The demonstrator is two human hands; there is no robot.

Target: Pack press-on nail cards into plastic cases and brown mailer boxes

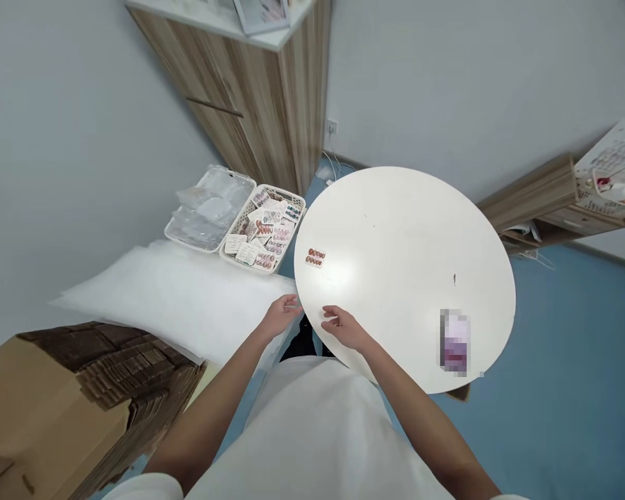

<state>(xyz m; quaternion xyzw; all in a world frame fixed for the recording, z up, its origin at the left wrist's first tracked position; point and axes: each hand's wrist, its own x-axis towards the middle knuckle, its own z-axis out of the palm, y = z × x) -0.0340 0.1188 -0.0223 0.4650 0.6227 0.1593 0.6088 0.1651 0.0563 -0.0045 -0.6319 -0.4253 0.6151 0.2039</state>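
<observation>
My left hand hovers at the near left edge of the round white table, fingers drawn together around something pale and thin that I cannot make out. A short gap to the right, my right hand rests on the table's rim. Its fingertips pinch a small whitish thing, also too small to name. A small card of reddish-brown press-on nails lies on the table just beyond both hands, apart from them.
A white basket of several nail cards and a clear tray of plastic bags sit on a white padded surface to the left. Stacked cardboard is near left, a blurred purple item on the table's right, and a wooden cabinet behind.
</observation>
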